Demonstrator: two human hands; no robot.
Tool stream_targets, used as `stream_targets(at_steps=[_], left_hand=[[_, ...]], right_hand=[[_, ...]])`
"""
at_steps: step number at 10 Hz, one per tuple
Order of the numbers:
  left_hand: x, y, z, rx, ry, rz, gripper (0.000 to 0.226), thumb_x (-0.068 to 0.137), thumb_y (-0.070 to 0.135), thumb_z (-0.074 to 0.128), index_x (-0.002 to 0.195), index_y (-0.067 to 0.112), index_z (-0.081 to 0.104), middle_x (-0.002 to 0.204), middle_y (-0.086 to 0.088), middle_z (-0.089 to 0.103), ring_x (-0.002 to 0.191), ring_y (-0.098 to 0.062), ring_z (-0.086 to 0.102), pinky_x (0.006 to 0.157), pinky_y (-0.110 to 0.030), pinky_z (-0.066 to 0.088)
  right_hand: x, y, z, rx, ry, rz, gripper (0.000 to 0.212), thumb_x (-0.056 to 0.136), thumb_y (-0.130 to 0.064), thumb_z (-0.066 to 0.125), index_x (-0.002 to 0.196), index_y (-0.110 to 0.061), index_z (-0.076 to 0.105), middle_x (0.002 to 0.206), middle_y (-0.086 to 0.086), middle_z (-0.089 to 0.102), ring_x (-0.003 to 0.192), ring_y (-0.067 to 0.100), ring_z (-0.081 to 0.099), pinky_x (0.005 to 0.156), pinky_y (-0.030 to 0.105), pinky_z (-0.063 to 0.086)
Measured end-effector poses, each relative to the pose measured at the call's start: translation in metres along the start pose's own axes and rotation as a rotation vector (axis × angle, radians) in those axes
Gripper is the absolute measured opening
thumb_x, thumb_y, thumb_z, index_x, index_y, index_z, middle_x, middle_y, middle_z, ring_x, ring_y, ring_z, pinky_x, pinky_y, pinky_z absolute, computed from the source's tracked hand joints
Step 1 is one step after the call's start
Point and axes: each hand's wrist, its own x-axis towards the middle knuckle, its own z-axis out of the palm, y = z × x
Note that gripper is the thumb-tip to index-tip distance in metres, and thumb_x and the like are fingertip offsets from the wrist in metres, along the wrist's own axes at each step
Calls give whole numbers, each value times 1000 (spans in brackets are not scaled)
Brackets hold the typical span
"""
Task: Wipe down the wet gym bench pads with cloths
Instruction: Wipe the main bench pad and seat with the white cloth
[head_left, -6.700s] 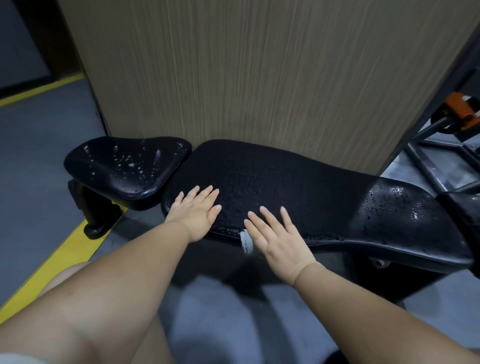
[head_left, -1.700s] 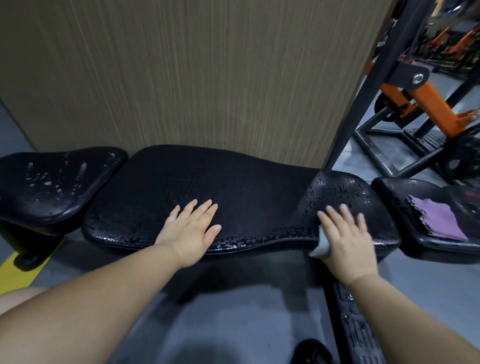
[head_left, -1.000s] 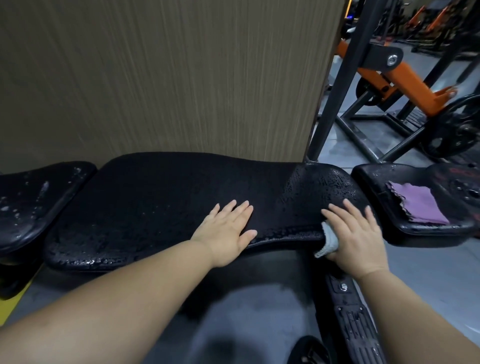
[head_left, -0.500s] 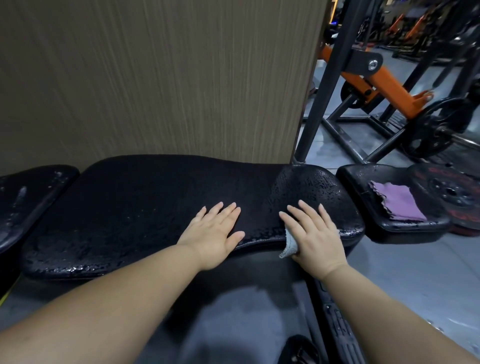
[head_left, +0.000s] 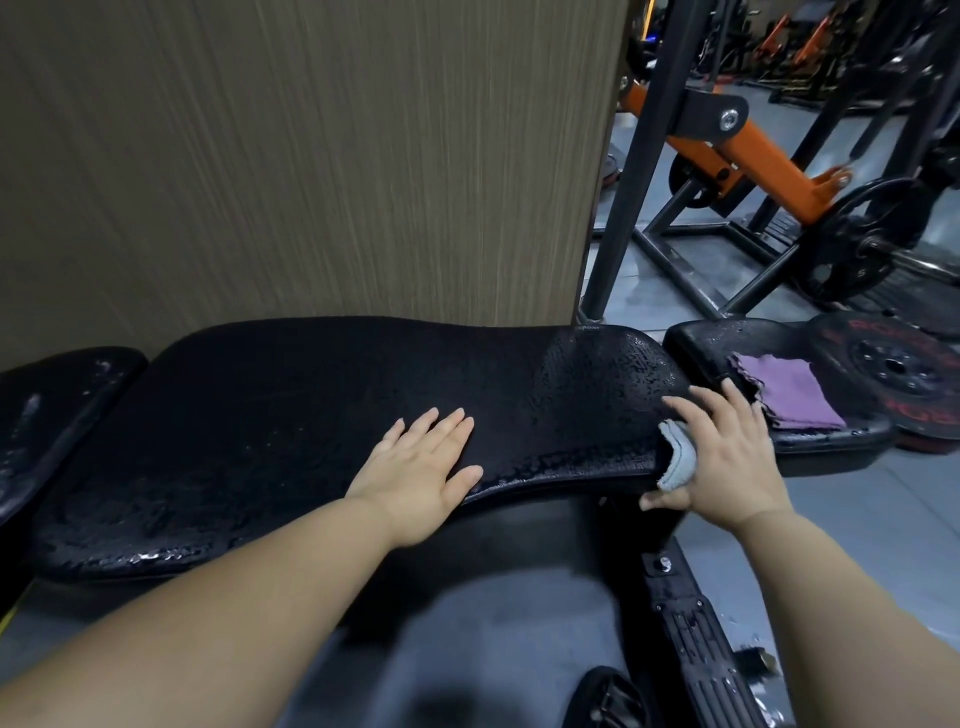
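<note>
- Two bare hands are working at the long bench pad (head_left: 285, 415), which is lying lengthwise in front of a wood-grain panel (head_left: 311, 156)
- Left hand (head_left: 421, 467) is resting palm down on the pad's near middle, fingers straight and close together, grasping nothing
- Right hand (head_left: 727, 467) is clasping a folded grey cloth (head_left: 678, 457) against the pad's near right corner, fingers curving over the top and thumb tucking beneath the edge
- Water beads are glistening across the pad's right end and along its near rim, while the middle is looking duller
- Purple cloth (head_left: 789, 395) is lying flat on a separate small pad (head_left: 727, 338) just beside the right end, just beyond the right hand's fingertips
- Another pad (head_left: 47, 405) is showing at the left border, pale wet specks sitting on it
- Orange-armed machine (head_left: 753, 150) and a black weight plate (head_left: 862, 239) are standing well behind, on the grey floor
</note>
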Motion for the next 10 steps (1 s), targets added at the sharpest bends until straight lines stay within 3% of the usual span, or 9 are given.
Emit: stream_targets(at_steps=[1,2,4,5,6,7,8,9,10], left_hand=[[-1,0,0,-6,1,4,62,102,52,15,156,28,-3,161,15,-10,148,-9,-13,121,-35,-6],[-1,0,0,-9,0,4,62,102,53,15,156,28,-3,161,15,-10,148,-9,-13,121,-36,-6],[-1,0,-1,-6,-1,1,66,97,57,8,155,28,-4,161,14,-10,148,-10,-14,121,-35,-7],[-1,-1,-1,-6,-6,4,70,93,59,4,155,28,-5,161,14,-11,148,-10,-14,121,-36,-7],[-2,-2,-1,-12,3,7,63,101,54,13,155,28,-5,161,14,-12,148,-10,-14,121,-36,-7],[-2,-1,-1,-12,-3,10,62,102,54,14,155,28,-5,161,14,-12,148,-9,-15,121,-36,-7],[-2,-2,0,-23,0,15,63,102,55,14,155,29,-5,161,15,-13,147,-9,-16,121,-36,-7],[-1,-4,0,-30,0,14,63,101,55,14,155,29,-5,161,15,-13,147,-9,-16,121,-36,-8],[0,-4,-1,-30,-4,12,63,101,56,12,155,29,-5,160,15,-14,147,-9,-17,121,-37,-9]], right_hand=[[-4,-6,-5,-45,27,78,119,25,-95,52,126,-31,51,123,5,46,121,29,35,95,49,32],[-7,-16,-13,-86,-24,143,115,27,-80,74,125,-25,53,110,6,45,105,30,44,87,43,40],[-11,-39,-26,66,-124,335,101,42,-47,94,124,-16,43,115,9,37,110,32,44,96,41,41],[-13,-47,-31,200,-151,469,99,47,-38,95,127,-14,42,126,13,35,121,33,38,103,39,36],[-14,-53,-33,276,-187,563,102,49,-45,91,131,-13,41,133,16,33,127,33,32,108,36,32],[-13,-56,-34,376,-205,605,95,46,-54,82,123,-13,46,132,16,34,128,33,31,107,36,32],[-9,-55,-36,490,-200,693,93,47,-62,61,122,-7,49,134,18,35,128,33,32,105,39,33],[-8,-53,-28,494,-140,689,73,64,-59,68,108,-4,52,125,13,41,119,33,43,99,40,39],[-8,-54,-20,409,-48,638,39,84,-39,65,89,-5,47,107,8,47,105,32,47,86,37,39]])
